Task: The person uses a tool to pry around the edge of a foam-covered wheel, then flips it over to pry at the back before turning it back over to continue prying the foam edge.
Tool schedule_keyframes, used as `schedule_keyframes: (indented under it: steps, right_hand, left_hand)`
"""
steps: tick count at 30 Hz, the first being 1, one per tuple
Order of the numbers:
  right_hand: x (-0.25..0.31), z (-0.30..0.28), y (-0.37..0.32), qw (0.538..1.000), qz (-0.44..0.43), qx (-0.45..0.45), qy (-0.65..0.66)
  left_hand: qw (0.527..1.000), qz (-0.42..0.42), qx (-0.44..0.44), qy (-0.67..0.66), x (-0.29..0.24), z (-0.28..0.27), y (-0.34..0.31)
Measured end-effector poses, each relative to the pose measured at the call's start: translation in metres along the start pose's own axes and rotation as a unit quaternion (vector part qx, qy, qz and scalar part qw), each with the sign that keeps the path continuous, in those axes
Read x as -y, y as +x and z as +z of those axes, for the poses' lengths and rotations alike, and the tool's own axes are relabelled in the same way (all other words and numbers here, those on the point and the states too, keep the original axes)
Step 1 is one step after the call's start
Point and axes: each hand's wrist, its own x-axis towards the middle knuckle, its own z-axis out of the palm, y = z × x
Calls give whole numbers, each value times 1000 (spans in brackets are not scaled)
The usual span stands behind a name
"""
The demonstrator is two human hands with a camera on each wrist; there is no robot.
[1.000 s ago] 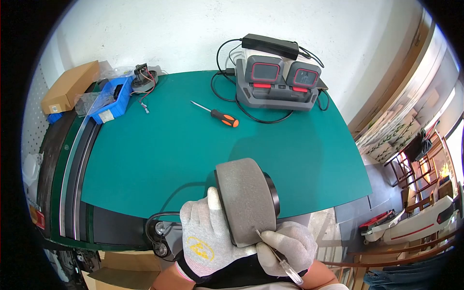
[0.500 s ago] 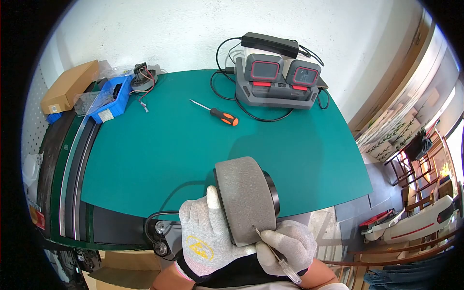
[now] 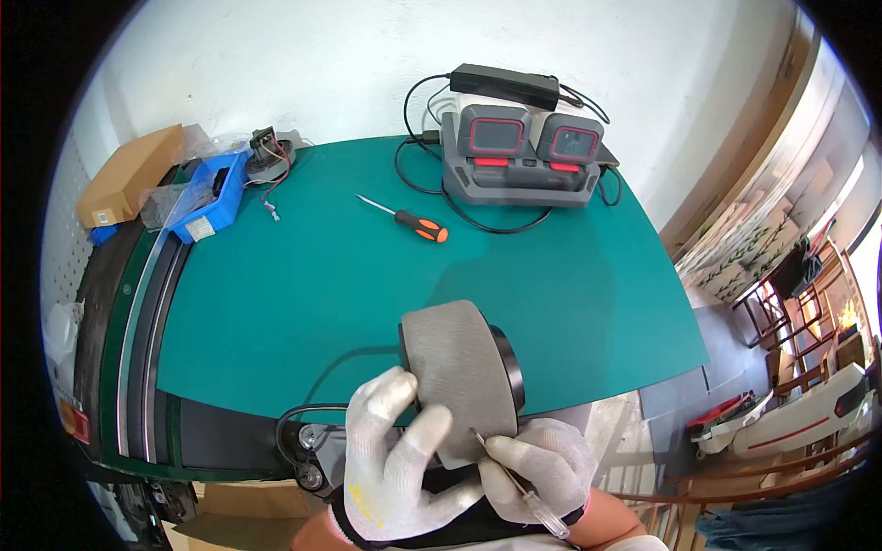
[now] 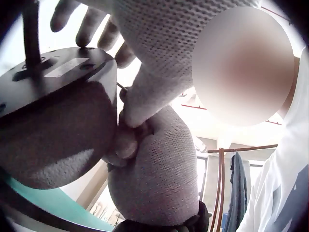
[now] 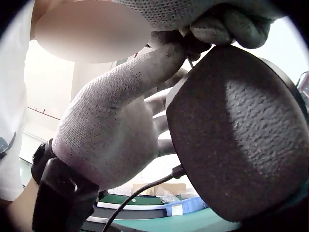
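A rounded device (image 3: 455,367) with a grey textured wrap and black ends is tilted over the table's front edge. A black cable (image 5: 140,193) runs from its end plate. My gloved right hand (image 3: 548,466) pinches a thin screwdriver (image 3: 549,519) with a clear handle, its tip at the wrap's lower edge. My gloved left hand (image 3: 390,473) is spread at the device's left side, one fingertip right at its edge. In the left wrist view, the left fingers extend over the black end plate (image 4: 53,67), and the left thumb lies close to the right fingers.
An orange-and-black screwdriver (image 3: 421,226) lies on the green table mat (image 3: 303,275). Behind it stands a grey charger (image 3: 519,184) with two batteries and cables. At the back left are a blue bin (image 3: 209,207), a cardboard box (image 3: 133,174) and a wired part (image 3: 268,158).
My left hand has loosened from the device's side, its fingers lifting and spreading. The right hand keeps pinching the clear-handled screwdriver at nearly the same spot.
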Motion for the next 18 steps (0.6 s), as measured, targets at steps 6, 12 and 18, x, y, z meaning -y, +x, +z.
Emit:
schedule_keyframes:
  steps: [6,12,18]
  right_hand:
    - [-1,2,2,1000,0,-12,4]
    - [-2,2,1,1000,-5,-9,2]
    - [-4,1,-2,999,0,39,2]
  left_hand:
    - [996,8,62,69,-10,-7,1]
    - [975,69,143,157,-10,-19,6]
    - [994,12,54,94,-18,-1,-1]
